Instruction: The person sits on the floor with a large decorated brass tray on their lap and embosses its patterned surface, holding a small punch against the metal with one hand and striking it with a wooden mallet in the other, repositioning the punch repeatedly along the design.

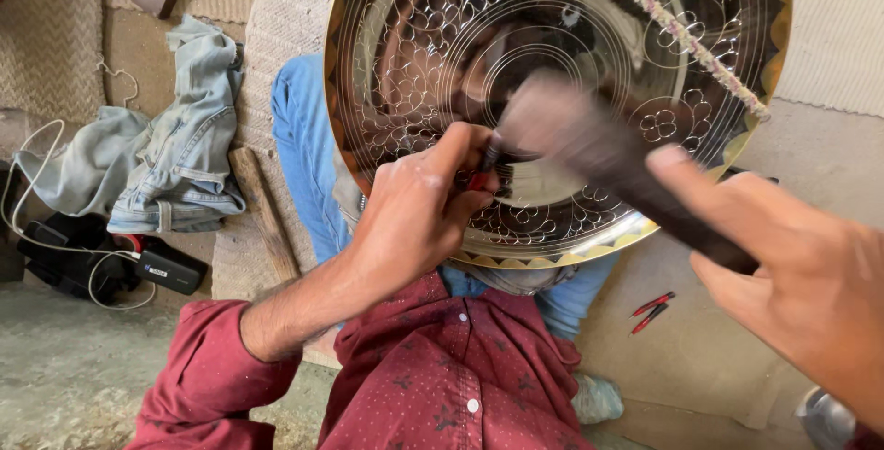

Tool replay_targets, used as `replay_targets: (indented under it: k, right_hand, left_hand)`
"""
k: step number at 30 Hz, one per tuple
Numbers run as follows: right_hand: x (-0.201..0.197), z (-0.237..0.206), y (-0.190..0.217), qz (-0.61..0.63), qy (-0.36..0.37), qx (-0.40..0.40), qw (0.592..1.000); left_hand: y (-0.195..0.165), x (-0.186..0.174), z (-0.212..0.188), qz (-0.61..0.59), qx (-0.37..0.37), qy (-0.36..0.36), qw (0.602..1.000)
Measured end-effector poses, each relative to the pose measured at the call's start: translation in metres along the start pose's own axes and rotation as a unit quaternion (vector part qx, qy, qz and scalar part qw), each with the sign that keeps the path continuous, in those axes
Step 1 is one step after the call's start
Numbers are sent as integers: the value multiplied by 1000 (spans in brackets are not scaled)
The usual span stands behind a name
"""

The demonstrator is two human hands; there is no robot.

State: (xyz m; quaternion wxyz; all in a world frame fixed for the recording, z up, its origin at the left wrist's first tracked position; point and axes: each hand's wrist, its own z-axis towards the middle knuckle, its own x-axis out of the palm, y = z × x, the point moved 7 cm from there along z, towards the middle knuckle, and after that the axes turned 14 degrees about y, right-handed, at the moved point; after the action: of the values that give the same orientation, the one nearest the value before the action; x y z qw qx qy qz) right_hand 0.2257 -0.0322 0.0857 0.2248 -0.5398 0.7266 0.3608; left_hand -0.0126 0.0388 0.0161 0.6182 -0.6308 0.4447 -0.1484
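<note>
The left hand (414, 206) is closed in a pinch around a small dark chisel (491, 157), thumb and fingertips pressed together near its tip, which sits against the face of the brass tray (433, 54). A bit of red shows under the fingers at the chisel's shank. The right hand (792, 275) is wrapped around the dark handle of a hammer (599, 151), forefinger stretched along it; the hammer head is blurred just beside the chisel's upper end, over the middle of the tray.

The tray is round, polished and engraved with flower and loop patterns and concentric rings, with a scalloped gold rim. It stands tilted on the person's lap, its lower edge resting on the blue jeans (308, 155) above the red dotted shirt (442, 367). A twisted cord (681, 35) runs across the tray's upper right part.

On the floor near the tray's lower right edge lie two small red-handled tools (652, 310). To the left, well apart, a denim jacket (166, 137) lies crumpled beside a wooden stick (264, 215), with a black charger and white cable (138, 266) near the left edge.
</note>
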Motion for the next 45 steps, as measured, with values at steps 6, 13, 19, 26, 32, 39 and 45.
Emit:
replay_targets:
  k: [6, 13, 19, 26, 32, 39, 45]
  right_hand:
    - [-6, 7, 6, -51, 13, -7, 999]
    - [44, -26, -35, 180, -280, -106, 937]
    - [181, -15, -84, 429, -452, -129, 771]
    - [217, -20, -99, 515, -374, -57, 769]
    - [163, -44, -104, 507, -365, -84, 776]
    - [109, -73, -108, 482, -376, -177, 772]
    - [48, -50, -82, 32, -300, -100, 948]
  left_hand:
    - [4, -3, -6, 6, -23, -36, 999]
    - [6, -2, 4, -159, 86, -94, 979]
    - [-11, 13, 36, -71, 185, -68, 978]
    - [-33, 20, 58, 60, 271, -57, 959]
    - [-30, 23, 64, 76, 278, 6, 958]
    - [-28, 25, 67, 82, 262, 38, 961]
    - [-29, 27, 63, 55, 267, 21, 962]
